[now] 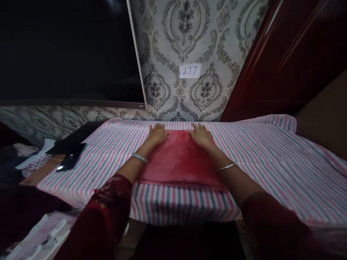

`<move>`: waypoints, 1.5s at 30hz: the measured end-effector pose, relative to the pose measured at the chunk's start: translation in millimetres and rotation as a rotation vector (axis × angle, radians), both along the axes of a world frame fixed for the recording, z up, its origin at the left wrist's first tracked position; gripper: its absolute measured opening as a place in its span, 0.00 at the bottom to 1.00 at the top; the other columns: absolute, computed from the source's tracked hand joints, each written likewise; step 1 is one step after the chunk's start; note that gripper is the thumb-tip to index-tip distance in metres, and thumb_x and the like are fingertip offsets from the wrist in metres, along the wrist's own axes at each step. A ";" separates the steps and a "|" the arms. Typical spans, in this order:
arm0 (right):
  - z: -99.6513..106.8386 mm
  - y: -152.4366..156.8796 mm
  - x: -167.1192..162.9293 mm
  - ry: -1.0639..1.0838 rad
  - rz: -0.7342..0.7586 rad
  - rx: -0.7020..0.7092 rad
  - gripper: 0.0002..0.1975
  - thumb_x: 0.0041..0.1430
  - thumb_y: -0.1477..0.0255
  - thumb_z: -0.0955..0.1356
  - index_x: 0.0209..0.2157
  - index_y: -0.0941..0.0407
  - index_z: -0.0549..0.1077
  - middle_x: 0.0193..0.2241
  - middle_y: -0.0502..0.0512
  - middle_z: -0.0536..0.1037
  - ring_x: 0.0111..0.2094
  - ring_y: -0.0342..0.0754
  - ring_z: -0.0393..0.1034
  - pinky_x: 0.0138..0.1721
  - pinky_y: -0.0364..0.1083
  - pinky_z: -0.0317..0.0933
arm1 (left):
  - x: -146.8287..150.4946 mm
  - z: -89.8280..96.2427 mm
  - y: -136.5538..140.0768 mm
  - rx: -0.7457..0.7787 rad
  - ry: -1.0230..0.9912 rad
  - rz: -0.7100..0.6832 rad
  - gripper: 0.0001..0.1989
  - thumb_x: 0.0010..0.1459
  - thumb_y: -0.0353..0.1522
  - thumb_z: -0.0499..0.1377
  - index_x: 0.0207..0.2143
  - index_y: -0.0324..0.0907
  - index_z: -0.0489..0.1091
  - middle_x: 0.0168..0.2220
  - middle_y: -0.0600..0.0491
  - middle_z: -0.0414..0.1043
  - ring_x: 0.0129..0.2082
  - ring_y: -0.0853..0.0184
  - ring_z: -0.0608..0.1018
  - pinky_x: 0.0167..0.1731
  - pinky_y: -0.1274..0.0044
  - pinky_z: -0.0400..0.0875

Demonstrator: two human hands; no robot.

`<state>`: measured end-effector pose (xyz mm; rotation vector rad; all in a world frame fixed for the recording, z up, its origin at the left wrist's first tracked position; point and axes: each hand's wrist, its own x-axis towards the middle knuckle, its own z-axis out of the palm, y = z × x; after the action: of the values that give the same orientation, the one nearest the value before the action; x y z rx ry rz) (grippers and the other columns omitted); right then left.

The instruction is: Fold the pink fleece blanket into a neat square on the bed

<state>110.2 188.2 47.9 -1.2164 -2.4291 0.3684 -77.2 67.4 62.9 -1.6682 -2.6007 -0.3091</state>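
Note:
A red, soft-looking folded cloth (181, 162) lies flat on a striped pink, white and grey cover (271, 166). My left hand (158, 133) rests at the cloth's far left corner, fingers stretched out and pointing away from me. At the far right corner lies my right hand (201, 134), palm down with its fingers spread. Both hands touch the cloth's far edge, and neither is wrapped round anything. The near edge of the cloth runs close to the front edge of the cover.
A phone (71, 157) lies on the left part of the cover, beside a dark flat object (78, 137). Behind stand a large television (70, 54) and a patterned wall with a paper label (190, 70) reading 277. A dark red glossy panel (276, 61) rises at the right.

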 end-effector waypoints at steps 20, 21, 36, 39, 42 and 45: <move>-52.3 -20.6 -12.1 -0.124 -0.140 0.124 0.29 0.73 0.60 0.56 0.68 0.57 0.64 0.68 0.65 0.62 0.70 0.65 0.49 0.68 0.67 0.36 | -27.6 -53.2 -39.0 -0.038 -0.033 0.229 0.33 0.71 0.44 0.42 0.73 0.36 0.48 0.65 0.32 0.62 0.61 0.44 0.70 0.56 0.57 0.66; -50.2 -20.7 -12.0 -0.131 -0.138 0.113 0.29 0.73 0.60 0.56 0.69 0.57 0.63 0.69 0.65 0.61 0.70 0.64 0.48 0.68 0.67 0.36 | -27.1 -51.7 -39.2 -0.037 -0.030 0.232 0.34 0.71 0.44 0.42 0.73 0.36 0.48 0.65 0.32 0.63 0.61 0.44 0.70 0.57 0.57 0.66; -44.0 -5.5 60.4 0.059 -0.156 -0.213 0.36 0.70 0.61 0.59 0.73 0.60 0.50 0.70 0.68 0.56 0.64 0.61 0.63 0.61 0.55 0.60 | -57.8 -44.6 -63.4 0.144 -0.343 0.326 0.33 0.59 0.51 0.55 0.55 0.35 0.73 0.51 0.34 0.78 0.55 0.43 0.78 0.51 0.60 0.72; -56.4 -1.5 81.8 0.173 -0.131 -0.273 0.36 0.68 0.61 0.61 0.72 0.61 0.53 0.62 0.68 0.70 0.60 0.62 0.68 0.60 0.56 0.61 | -59.1 -49.1 -88.5 0.154 -0.394 0.285 0.32 0.54 0.53 0.58 0.49 0.38 0.77 0.47 0.37 0.81 0.52 0.44 0.80 0.48 0.61 0.75; -67.3 -6.6 100.5 0.238 -0.144 -0.335 0.36 0.67 0.59 0.61 0.71 0.62 0.56 0.62 0.68 0.70 0.61 0.61 0.67 0.61 0.54 0.60 | -52.7 -54.5 -115.6 0.202 -0.595 0.306 0.31 0.50 0.53 0.62 0.47 0.38 0.78 0.47 0.39 0.81 0.51 0.45 0.80 0.48 0.62 0.76; -75.3 -18.7 116.3 0.307 -0.164 -0.405 0.37 0.67 0.58 0.61 0.71 0.63 0.56 0.65 0.68 0.66 0.63 0.59 0.65 0.62 0.53 0.59 | -41.5 -59.3 -136.6 0.307 -0.828 0.340 0.33 0.45 0.50 0.67 0.49 0.40 0.77 0.50 0.41 0.80 0.52 0.46 0.80 0.51 0.62 0.75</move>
<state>226.5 169.5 -27.4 -1.3901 -2.0341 0.9557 -118.7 -69.2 3.6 -1.0993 -3.0399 -1.5602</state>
